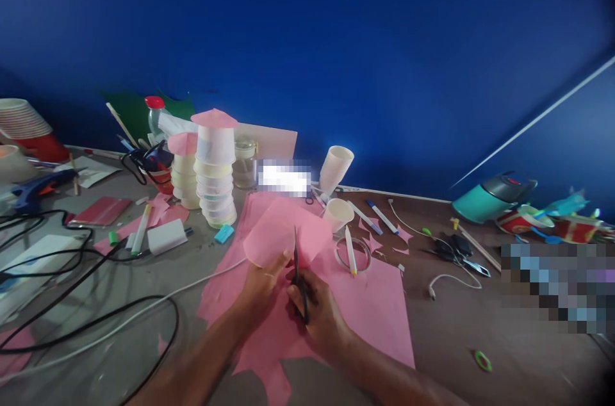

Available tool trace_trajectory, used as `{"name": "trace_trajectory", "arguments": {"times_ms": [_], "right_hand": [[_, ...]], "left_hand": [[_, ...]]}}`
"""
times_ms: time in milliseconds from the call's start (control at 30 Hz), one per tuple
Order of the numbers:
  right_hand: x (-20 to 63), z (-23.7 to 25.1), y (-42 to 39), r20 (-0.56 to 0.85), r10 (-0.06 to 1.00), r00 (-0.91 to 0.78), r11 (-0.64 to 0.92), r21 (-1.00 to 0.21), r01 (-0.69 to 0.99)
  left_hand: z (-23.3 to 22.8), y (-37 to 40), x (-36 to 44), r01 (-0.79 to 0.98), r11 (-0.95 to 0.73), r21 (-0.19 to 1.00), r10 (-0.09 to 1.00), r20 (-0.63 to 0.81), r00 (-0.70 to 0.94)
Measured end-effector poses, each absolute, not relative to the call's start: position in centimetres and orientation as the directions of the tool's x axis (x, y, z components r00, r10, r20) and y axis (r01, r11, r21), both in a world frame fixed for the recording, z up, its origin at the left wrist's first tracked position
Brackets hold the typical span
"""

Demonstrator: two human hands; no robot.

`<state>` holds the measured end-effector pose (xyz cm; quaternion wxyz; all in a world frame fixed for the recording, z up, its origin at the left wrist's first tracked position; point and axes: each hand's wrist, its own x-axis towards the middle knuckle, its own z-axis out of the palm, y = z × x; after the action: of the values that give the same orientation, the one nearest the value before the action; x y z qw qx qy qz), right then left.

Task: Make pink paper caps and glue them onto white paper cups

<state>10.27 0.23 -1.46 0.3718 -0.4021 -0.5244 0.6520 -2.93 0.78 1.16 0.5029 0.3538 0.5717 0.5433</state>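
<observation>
Risk: left thumb (287, 255) close beside the scissors (296, 252).
Right hand (321, 310) closed round the handles (304, 303); left hand (262, 281) pinches the pink paper (271, 233); a slip could nick the thumb.

Left of our left hand (262, 284) we see a glue gun (44, 189), a charger (166, 237) and cables (163, 298). Right of our right hand (317, 308) we see a teal flask (482, 203) and keys (460, 244). Beyond both we see a jar (246, 170) and the wall (317, 41).

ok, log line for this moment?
right hand: holds black-handled scissors | left hand: holds pink paper piece | blades: at paper piece | nearby: pink-topped cup tower
</observation>
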Motion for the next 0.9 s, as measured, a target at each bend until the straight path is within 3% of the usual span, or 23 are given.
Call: {"name": "trace_trajectory", "arguments": {"times_ms": [900], "right_hand": [[10.5,-0.8,1.0,-0.115,0.906,-0.406,-0.127,-0.992,-0.003]], "left_hand": [[2.2,0.9,-2.6,-0.188,0.172,0.967,0.962,-0.206,-0.181]]}}
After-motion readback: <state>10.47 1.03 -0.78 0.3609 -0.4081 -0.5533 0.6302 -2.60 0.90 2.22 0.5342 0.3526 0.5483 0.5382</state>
